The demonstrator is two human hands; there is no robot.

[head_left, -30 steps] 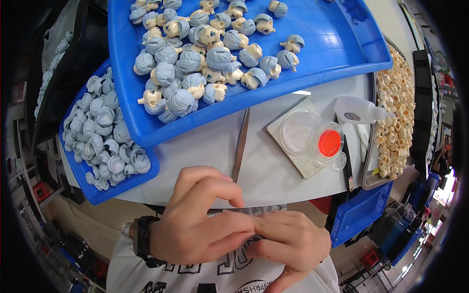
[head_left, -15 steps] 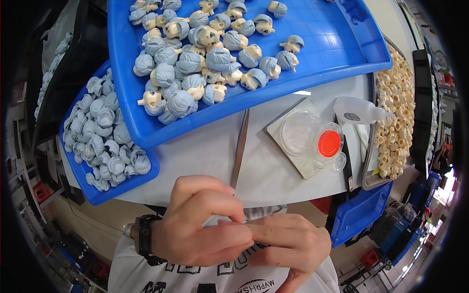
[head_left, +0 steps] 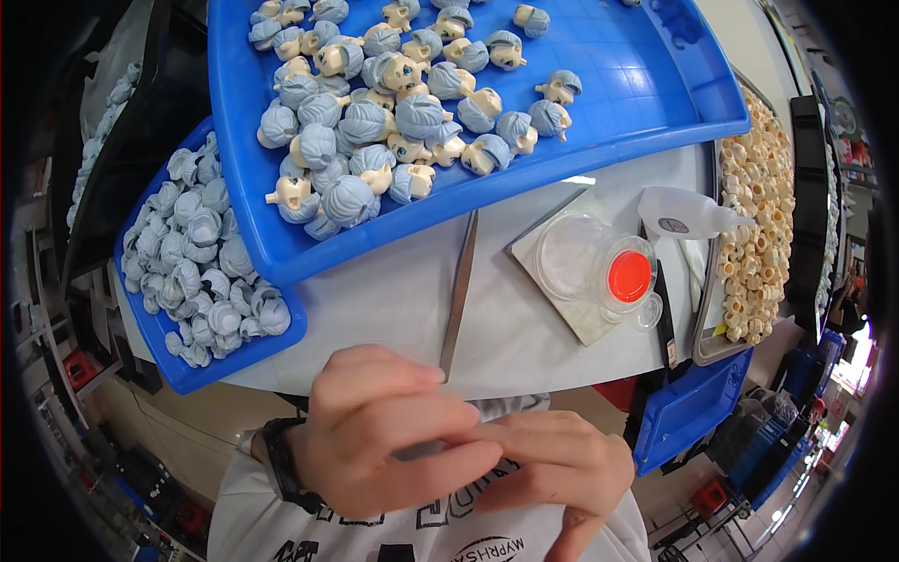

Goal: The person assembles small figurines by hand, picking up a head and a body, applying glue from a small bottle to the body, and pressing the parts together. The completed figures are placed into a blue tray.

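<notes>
My left hand (head_left: 384, 436), with a dark band at its wrist, is curled in front of my chest, just off the table's near edge. Against its fingertips press the bent fingers of my right hand (head_left: 552, 459). Whatever the two hands hold between them, if anything, is hidden by the fingers. Beyond them, on the white table (head_left: 375, 328), lies a long thin flat metal strip (head_left: 459, 295), its near end close to my left fingers.
A large blue tray (head_left: 637, 140) holds many doll heads with pale blue hair. At left, a smaller blue bin (head_left: 187, 377) contains loose hair pieces; at right, a metal tray (head_left: 707, 323) carries beige parts. Nearby are a squeeze bottle (head_left: 679, 211) and a clear dish with a red-orange centre (head_left: 630, 276).
My left hand has shifted slightly left and its fingers have turned a little. The right hand stays nearly in place. Nothing on the table has visibly moved.
</notes>
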